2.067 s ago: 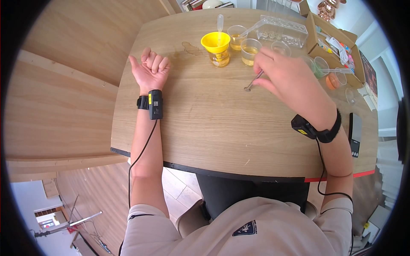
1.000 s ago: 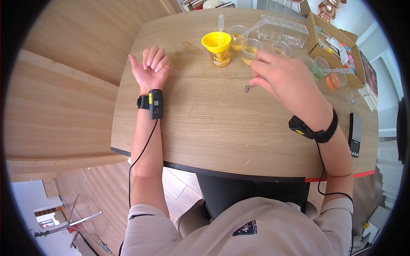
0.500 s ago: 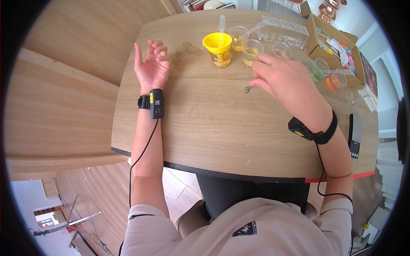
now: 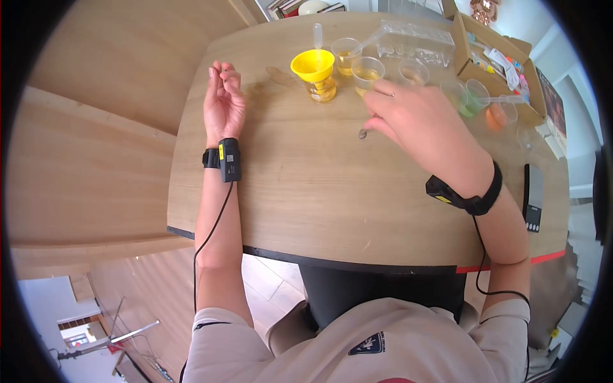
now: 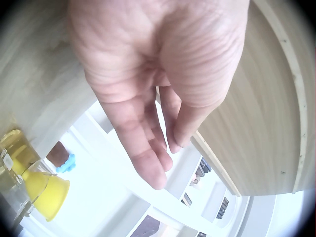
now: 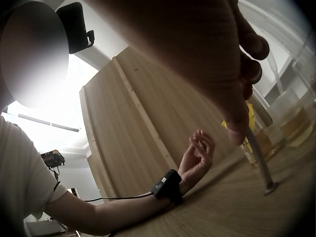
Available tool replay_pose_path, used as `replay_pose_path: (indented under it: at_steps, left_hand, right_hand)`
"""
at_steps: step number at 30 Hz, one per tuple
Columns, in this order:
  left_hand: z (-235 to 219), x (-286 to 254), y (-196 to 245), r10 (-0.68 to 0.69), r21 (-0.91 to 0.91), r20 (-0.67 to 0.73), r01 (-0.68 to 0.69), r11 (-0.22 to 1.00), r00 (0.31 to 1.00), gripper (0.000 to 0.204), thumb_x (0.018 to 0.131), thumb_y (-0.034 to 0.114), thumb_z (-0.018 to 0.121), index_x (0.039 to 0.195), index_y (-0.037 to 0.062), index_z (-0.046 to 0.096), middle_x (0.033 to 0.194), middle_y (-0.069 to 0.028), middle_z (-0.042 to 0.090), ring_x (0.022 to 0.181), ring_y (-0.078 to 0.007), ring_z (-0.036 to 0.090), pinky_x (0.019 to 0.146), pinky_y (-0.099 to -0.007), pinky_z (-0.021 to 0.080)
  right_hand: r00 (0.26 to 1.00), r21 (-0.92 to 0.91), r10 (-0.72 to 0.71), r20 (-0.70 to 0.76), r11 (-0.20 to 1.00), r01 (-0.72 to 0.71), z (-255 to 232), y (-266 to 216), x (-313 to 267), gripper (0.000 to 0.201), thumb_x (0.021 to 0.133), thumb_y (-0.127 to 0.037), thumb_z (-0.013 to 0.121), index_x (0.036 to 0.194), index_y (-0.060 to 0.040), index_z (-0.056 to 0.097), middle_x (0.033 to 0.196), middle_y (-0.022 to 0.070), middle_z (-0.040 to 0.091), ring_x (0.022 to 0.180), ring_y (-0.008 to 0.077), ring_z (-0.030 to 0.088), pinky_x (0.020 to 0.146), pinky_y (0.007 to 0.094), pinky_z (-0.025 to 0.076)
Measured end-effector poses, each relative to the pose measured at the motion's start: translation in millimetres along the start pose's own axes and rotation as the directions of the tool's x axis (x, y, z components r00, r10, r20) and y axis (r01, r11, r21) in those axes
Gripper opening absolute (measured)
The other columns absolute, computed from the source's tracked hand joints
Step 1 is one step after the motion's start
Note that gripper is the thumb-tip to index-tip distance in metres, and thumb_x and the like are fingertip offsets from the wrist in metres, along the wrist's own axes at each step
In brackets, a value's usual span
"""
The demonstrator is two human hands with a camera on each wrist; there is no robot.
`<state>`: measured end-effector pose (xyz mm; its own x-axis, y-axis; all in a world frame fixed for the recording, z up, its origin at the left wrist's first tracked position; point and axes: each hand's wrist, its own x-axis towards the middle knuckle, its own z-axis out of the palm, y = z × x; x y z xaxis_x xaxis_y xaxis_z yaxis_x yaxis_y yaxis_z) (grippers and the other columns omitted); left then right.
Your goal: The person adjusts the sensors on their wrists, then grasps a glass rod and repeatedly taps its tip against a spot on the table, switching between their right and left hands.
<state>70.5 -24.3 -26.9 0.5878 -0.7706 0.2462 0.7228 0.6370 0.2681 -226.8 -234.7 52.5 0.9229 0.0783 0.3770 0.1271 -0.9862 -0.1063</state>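
Observation:
My left hand (image 4: 225, 101) lies palm up above the left part of the table, fingers loosely bent and nothing visible in them. Its thumb (image 5: 190, 123) comes close to the fingers in the left wrist view. My right hand (image 4: 415, 124) pinches a thin metal rod (image 6: 259, 155) that slants down, with a small flat round end (image 4: 363, 134) low over the tabletop. Fingers hide its upper part. Behind that hand stands a clear cup (image 4: 368, 69) of pale yellow liquid. A yellow funnel (image 4: 311, 66) sits in a glass beaker (image 4: 323, 92) of yellow liquid, with a plastic dropper (image 4: 318, 35) upright in it.
More clear cups line the back, one with green liquid (image 4: 471, 105) and one with orange contents (image 4: 496, 116). Behind them are a clear rack (image 4: 415, 43) and an open cardboard box (image 4: 463, 48). A small scale (image 4: 533, 198) lies at the right edge. A wet patch (image 4: 279, 75) marks the wood.
My left hand's fingers have uncurled from a loose fist, and its thumb has swung in toward them. My right hand keeps its pinch on the rod, nearly in place. The head view has tilted slightly.

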Motion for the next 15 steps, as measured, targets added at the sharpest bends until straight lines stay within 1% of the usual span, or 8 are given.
replay_pose_path:
  at_steps: [1, 2, 4, 5, 7, 10, 14, 15]
  left_hand:
    - [0, 0, -1, -0.02, -0.044, 0.025, 0.021, 0.999, 0.999, 0.019, 0.104, 0.008, 0.056, 0.12, 0.0023, 0.064, 0.118, -0.0079, 0.057, 0.103, -0.0145, 0.062, 0.086, -0.0283, 0.066]
    - [1, 0, -1, -0.027, -0.04, 0.026, 0.028, 0.999, 0.999, 0.019, 0.104, 0.008, 0.056, 0.12, 0.0023, 0.064, 0.118, -0.0079, 0.057, 0.103, -0.0145, 0.062, 0.086, -0.0283, 0.066]
    - [4, -1, -3, 0.076, 0.002, -0.1, -0.077, 0.997, 0.992, 0.029, 0.105, 0.002, 0.051, 0.133, 0.0027, 0.058, 0.127, -0.0112, 0.057, 0.117, -0.0192, 0.061, 0.099, -0.03, 0.062]
    - [5, 0, -4, 0.083, 0.0, -0.094, -0.084, 0.996, 0.992, 0.029, 0.105, 0.002, 0.051, 0.133, 0.0027, 0.058, 0.127, -0.0112, 0.057, 0.117, -0.0192, 0.061, 0.099, -0.03, 0.062]
    - [3, -1, -5, 0.1, 0.013, -0.091, -0.1, 0.995, 0.991, 0.042, 0.105, -0.003, 0.047, 0.145, 0.0048, 0.048, 0.137, -0.0149, 0.054, 0.129, -0.0231, 0.056, 0.107, -0.0308, 0.057]
    - [1, -1, -5, 0.094, -0.006, -0.067, -0.095, 0.995, 0.993, 0.048, 0.105, -0.006, 0.043, 0.151, 0.0062, 0.041, 0.144, -0.0168, 0.05, 0.134, -0.0252, 0.053, 0.111, -0.0313, 0.054]
    - [-6, -1, -2, 0.082, -0.018, -0.055, -0.083, 0.996, 0.995, 0.051, 0.105, -0.008, 0.041, 0.153, 0.0075, 0.039, 0.149, -0.0183, 0.047, 0.138, -0.0262, 0.05, 0.111, -0.0312, 0.053]
    - [-8, -1, -2, 0.093, -0.001, -0.025, -0.094, 0.996, 0.995, 0.057, 0.102, -0.012, 0.04, 0.155, 0.0059, 0.033, 0.153, -0.0189, 0.042, 0.141, -0.0264, 0.047, 0.112, -0.0302, 0.052]
  right_hand:
    - [1.0, -0.025, -0.001, 0.001, 1.0, 0.001, 0, -1, -1, 0.014, 0.081, -0.011, 0.069, 0.092, -0.0054, 0.062, 0.087, 0.0091, 0.064, 0.082, 0.0301, 0.068, 0.071, 0.0406, 0.051]
    - [1.0, -0.024, 0.006, -0.003, 1.0, -0.006, 2, -2, -1, 0.014, 0.081, -0.011, 0.069, 0.092, -0.0054, 0.062, 0.087, 0.0091, 0.064, 0.082, 0.0301, 0.068, 0.071, 0.0406, 0.051]
    - [0.999, -0.017, 0.024, 0.03, 1.0, -0.024, 4, -3, 0, 0.013, 0.081, -0.009, 0.068, 0.092, -0.0051, 0.062, 0.087, 0.0093, 0.065, 0.081, 0.0303, 0.068, 0.071, 0.0406, 0.051]
    - [0.999, -0.023, 0.017, 0.029, 1.0, -0.016, 3, -3, 1, 0.013, 0.081, -0.009, 0.068, 0.092, -0.0051, 0.062, 0.087, 0.0093, 0.065, 0.081, 0.0303, 0.068, 0.071, 0.0406, 0.051]
    - [1.0, -0.027, -0.002, 0.009, 1.0, 0.002, 3, -4, 0, 0.012, 0.081, -0.009, 0.069, 0.091, -0.0058, 0.063, 0.088, 0.0089, 0.065, 0.081, 0.0295, 0.068, 0.071, 0.0396, 0.051]
    - [1.0, -0.021, -0.002, 0.003, 1.0, 0.002, 3, -4, 0, 0.011, 0.082, -0.009, 0.069, 0.091, -0.0066, 0.063, 0.088, 0.0088, 0.065, 0.082, 0.0287, 0.068, 0.071, 0.0396, 0.051]
    - [1.0, -0.037, -0.008, 0.028, 0.999, 0.009, 3, -3, 0, 0.012, 0.084, -0.012, 0.069, 0.092, -0.0068, 0.062, 0.088, 0.0091, 0.066, 0.082, 0.0288, 0.068, 0.071, 0.0396, 0.051]
    - [1.0, -0.051, -0.001, 0.029, 0.999, 0.002, 3, -4, 0, 0.013, 0.085, -0.013, 0.069, 0.092, -0.0068, 0.061, 0.089, 0.0092, 0.066, 0.082, 0.0294, 0.068, 0.071, 0.0396, 0.051]
